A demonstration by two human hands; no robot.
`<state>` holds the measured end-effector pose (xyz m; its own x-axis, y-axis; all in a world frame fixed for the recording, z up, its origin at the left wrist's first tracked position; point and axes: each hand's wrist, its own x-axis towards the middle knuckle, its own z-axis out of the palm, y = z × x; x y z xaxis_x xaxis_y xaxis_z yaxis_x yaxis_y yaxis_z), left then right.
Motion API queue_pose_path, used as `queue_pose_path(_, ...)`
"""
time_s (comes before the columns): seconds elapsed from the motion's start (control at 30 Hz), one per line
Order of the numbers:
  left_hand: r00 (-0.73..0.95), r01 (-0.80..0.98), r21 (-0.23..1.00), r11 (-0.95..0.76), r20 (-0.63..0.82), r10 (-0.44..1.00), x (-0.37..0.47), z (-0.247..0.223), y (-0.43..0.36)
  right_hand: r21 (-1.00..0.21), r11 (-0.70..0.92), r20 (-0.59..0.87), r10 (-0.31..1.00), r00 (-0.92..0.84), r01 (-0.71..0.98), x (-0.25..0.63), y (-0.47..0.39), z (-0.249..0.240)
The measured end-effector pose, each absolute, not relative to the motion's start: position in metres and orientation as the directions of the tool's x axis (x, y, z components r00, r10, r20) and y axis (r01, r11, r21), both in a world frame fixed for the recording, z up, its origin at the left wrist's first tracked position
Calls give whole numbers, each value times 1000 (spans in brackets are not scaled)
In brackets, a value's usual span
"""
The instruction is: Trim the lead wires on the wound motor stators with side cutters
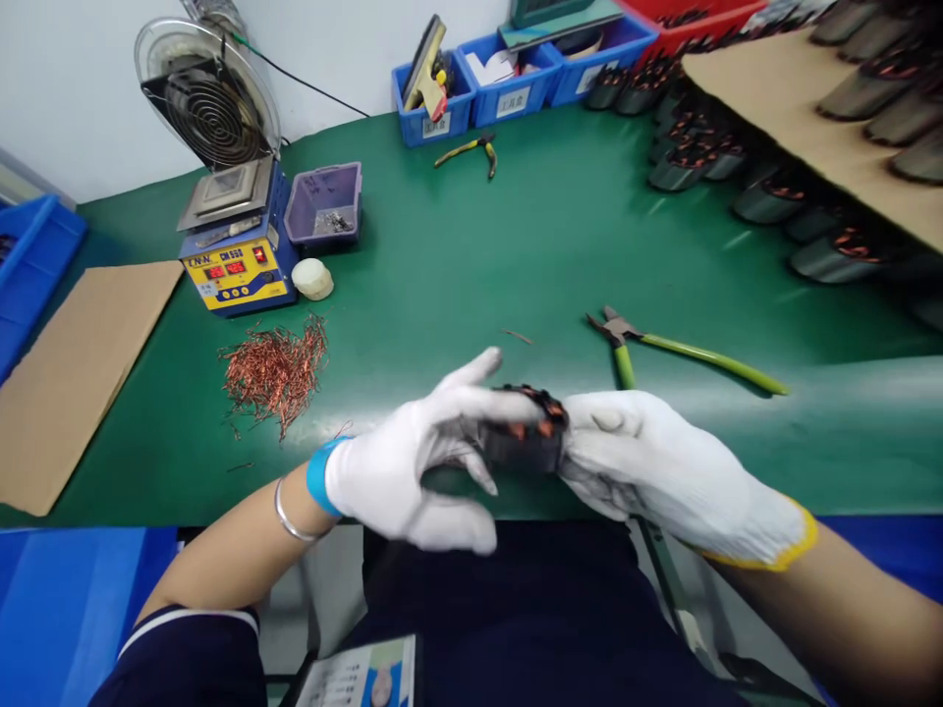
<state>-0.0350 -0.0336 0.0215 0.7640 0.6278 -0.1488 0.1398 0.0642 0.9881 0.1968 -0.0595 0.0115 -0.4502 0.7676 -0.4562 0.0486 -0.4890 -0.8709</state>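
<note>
A dark round coil part (525, 437) with copper windings on its upper rim is held over the front edge of the green table (457, 255). My right hand (648, 452), in a white glove, grips the part from its right side. On the other side my left hand (419, 462), also gloved, has its fingers spread, with a fingertip at the part's top rim. Green-handled cutters (626, 363) lie open just behind my right hand. A heap of copper wire bits (276, 373) lies left of my left hand.
A solder pot unit (236, 255), purple bin (324, 206) and fan (202, 103) stand at back left. Blue boxes (512, 98) and small pliers (471, 149) are at the back. Many coil parts (685, 162) stand at right, some on a cardboard sheet (766, 98).
</note>
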Motion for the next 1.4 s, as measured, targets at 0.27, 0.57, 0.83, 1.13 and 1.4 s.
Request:
queue_pose_path(0.27, 733, 116, 878, -464, 240, 637, -37, 13, -39, -940, -253, -339, 773, -536, 228, 206, -68, 16)
queue_pose_path(0.57, 807, 70, 808, 585, -391, 443, -31, 1, -28, -944, -108, -253, 845, -471, 312, 200, -65, 16)
queue_pose_path(0.83, 682, -60, 834, -549, 436, 587, -33, 6, -44, -857, -511, -406, 750, -523, -68, 189, -64, 1)
queue_pose_path(1.13, 685, 431, 442, -787, 407, 604, -36, -5, -37, -765, 381, 95, 864, -495, 518, 193, -56, -11)
queue_pose_path(1.4, 687, 605, 503, -617, 61, 724, -14, -19, -34, -400, 601, 200, 794, -574, 692, 210, -79, -33)
